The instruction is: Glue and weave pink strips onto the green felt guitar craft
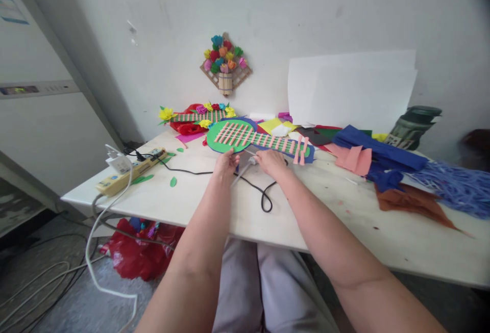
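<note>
A paper-craft lute, green on a blue backing with pink sticks across its body and neck, is tilted up above the table in front of me. My left hand pinches the lower edge of its round body. Just under the neck, my right hand has its fingers closed near a thin pale strip; what they hold is unclear. Between the hands lies a whitish, stick-like piece, partly hidden. A black cord loops on the table below my right hand.
A second, flower-trimmed paper lute lies at the back left. A power strip with a white charger sits on the left edge, near green paper leaves. Coloured paper, blue shreds and a dark bottle occupy the right.
</note>
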`<state>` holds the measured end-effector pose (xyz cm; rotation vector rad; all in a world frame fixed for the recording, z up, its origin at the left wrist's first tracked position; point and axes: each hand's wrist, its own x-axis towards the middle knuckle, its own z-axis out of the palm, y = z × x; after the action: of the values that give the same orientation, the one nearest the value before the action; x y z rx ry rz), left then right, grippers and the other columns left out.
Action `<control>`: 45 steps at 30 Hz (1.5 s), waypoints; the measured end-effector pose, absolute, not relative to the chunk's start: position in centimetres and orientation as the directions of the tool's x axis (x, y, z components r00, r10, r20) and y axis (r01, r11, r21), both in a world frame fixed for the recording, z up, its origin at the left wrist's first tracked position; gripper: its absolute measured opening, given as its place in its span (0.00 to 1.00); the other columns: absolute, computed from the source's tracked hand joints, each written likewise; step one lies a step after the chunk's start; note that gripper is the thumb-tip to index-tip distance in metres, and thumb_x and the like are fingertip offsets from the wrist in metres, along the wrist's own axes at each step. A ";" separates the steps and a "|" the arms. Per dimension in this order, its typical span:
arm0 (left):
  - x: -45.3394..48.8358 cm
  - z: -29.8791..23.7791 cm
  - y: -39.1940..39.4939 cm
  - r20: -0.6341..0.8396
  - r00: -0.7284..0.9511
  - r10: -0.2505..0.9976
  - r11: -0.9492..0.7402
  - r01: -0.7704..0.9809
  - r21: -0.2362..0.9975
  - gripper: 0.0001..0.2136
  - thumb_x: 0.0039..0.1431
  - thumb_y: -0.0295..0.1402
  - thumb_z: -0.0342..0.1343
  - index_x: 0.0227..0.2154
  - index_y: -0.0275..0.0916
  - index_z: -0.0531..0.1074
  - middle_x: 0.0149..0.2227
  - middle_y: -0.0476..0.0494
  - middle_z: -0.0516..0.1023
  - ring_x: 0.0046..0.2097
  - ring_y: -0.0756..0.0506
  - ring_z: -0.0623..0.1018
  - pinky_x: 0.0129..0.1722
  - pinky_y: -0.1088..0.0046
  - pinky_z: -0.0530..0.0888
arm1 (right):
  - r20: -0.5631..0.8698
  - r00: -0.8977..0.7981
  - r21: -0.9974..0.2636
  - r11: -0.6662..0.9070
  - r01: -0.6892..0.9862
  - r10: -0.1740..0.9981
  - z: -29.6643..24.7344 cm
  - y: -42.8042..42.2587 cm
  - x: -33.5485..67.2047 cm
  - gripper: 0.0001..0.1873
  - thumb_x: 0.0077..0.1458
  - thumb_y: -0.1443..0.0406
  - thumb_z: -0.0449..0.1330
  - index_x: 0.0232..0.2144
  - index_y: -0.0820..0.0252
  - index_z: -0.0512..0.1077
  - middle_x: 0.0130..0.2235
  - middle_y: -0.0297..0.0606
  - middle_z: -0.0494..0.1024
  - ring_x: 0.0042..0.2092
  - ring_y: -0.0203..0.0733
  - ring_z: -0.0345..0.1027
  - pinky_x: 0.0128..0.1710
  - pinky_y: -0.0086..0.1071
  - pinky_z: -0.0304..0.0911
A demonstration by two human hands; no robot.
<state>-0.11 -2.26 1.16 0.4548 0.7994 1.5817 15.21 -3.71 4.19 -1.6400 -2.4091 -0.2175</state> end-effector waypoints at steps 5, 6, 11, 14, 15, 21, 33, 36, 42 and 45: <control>0.0 1.1 -2.2 -0.163 -0.220 0.962 -0.043 -0.710 0.703 0.04 0.57 0.23 0.48 0.31 0.32 0.67 0.21 0.44 0.74 0.15 0.56 0.68 0.15 0.86 0.65 | 0.274 -0.345 0.018 0.354 0.935 0.898 4.0 -3.8 14.5 0.18 0.60 0.58 0.45 0.41 0.59 0.72 0.38 0.47 0.77 0.42 0.47 0.70 0.38 0.35 0.59; -0.1 1.1 -2.1 -0.169 -0.228 0.959 -0.047 -0.715 0.698 0.04 0.57 0.23 0.48 0.31 0.32 0.68 0.21 0.45 0.74 0.16 0.56 0.69 0.15 0.86 0.65 | 0.274 -0.349 0.019 0.358 0.933 0.896 4.0 -3.8 14.5 0.18 0.60 0.59 0.45 0.41 0.59 0.72 0.38 0.48 0.77 0.42 0.47 0.70 0.38 0.35 0.59; -0.2 0.9 -2.0 -0.173 -0.215 0.961 -0.044 -0.738 0.673 0.05 0.57 0.24 0.49 0.34 0.32 0.68 0.23 0.43 0.76 0.16 0.56 0.69 0.16 0.86 0.66 | 0.290 -0.349 -0.003 0.366 0.931 0.891 4.1 -4.1 14.5 0.19 0.60 0.58 0.45 0.42 0.59 0.72 0.39 0.48 0.77 0.43 0.47 0.69 0.41 0.36 0.58; -0.1 1.0 -2.2 -0.175 -0.213 0.961 -0.045 -0.747 0.664 0.05 0.57 0.24 0.48 0.34 0.32 0.68 0.22 0.45 0.75 0.16 0.56 0.69 0.15 0.85 0.67 | 0.296 -0.340 -0.009 0.358 0.934 0.893 4.1 -4.3 14.6 0.19 0.60 0.58 0.45 0.41 0.59 0.72 0.39 0.47 0.77 0.43 0.46 0.70 0.40 0.36 0.58; -0.1 1.1 -2.3 -0.175 -0.217 0.960 -0.048 -0.747 0.663 0.05 0.57 0.24 0.48 0.34 0.32 0.68 0.21 0.45 0.74 0.16 0.56 0.69 0.15 0.85 0.67 | 0.301 -0.340 -0.008 0.359 0.933 0.891 4.1 -4.3 14.6 0.19 0.59 0.58 0.45 0.40 0.59 0.72 0.39 0.47 0.77 0.42 0.46 0.70 0.40 0.36 0.58; 0.1 1.1 -2.4 -0.165 -0.215 0.963 -0.047 -0.734 0.677 0.05 0.58 0.23 0.47 0.33 0.32 0.67 0.22 0.44 0.75 0.16 0.56 0.69 0.15 0.86 0.66 | 0.287 -0.335 -0.014 0.353 0.935 0.897 4.3 -4.4 14.6 0.19 0.59 0.58 0.45 0.40 0.59 0.72 0.38 0.47 0.77 0.42 0.46 0.70 0.38 0.35 0.59; 0.1 0.8 -2.1 -0.090 -0.269 0.959 -0.130 -0.700 0.702 0.05 0.57 0.22 0.48 0.29 0.32 0.68 0.16 0.49 0.70 0.17 0.55 0.70 0.16 0.85 0.66 | 0.306 -0.393 0.036 0.402 0.915 0.867 4.1 -4.7 13.7 0.17 0.59 0.62 0.46 0.39 0.63 0.73 0.38 0.51 0.77 0.42 0.48 0.70 0.38 0.35 0.59; 0.2 1.1 -2.3 -0.133 -0.282 0.950 -0.120 -0.726 0.677 0.05 0.57 0.22 0.48 0.31 0.31 0.69 0.19 0.47 0.72 0.17 0.56 0.69 0.17 0.86 0.66 | 0.309 -0.384 0.035 0.393 0.919 0.870 4.4 -5.0 13.8 0.17 0.58 0.60 0.48 0.39 0.62 0.73 0.37 0.50 0.77 0.42 0.48 0.70 0.38 0.34 0.59; 0.2 1.4 -2.6 -0.158 -0.262 0.952 -0.107 -0.770 0.629 0.06 0.58 0.22 0.47 0.34 0.31 0.69 0.22 0.43 0.74 0.17 0.57 0.70 0.18 0.87 0.66 | 0.307 -0.309 -0.035 0.335 0.941 0.900 4.6 -5.1 14.2 0.18 0.57 0.58 0.48 0.39 0.60 0.74 0.39 0.49 0.76 0.42 0.48 0.70 0.38 0.36 0.60; 0.3 1.6 -2.6 -0.188 -0.264 0.946 -0.097 -0.783 0.614 0.06 0.58 0.22 0.48 0.35 0.31 0.68 0.22 0.44 0.74 0.17 0.57 0.69 0.17 0.87 0.66 | 0.303 -0.281 -0.056 0.312 0.949 0.910 4.4 -4.9 14.2 0.18 0.57 0.59 0.48 0.40 0.61 0.73 0.41 0.49 0.76 0.43 0.47 0.69 0.40 0.35 0.59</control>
<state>0.29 -2.64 1.59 0.2986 0.7365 1.6957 14.18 -4.93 4.37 -1.6830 -2.3033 -0.1952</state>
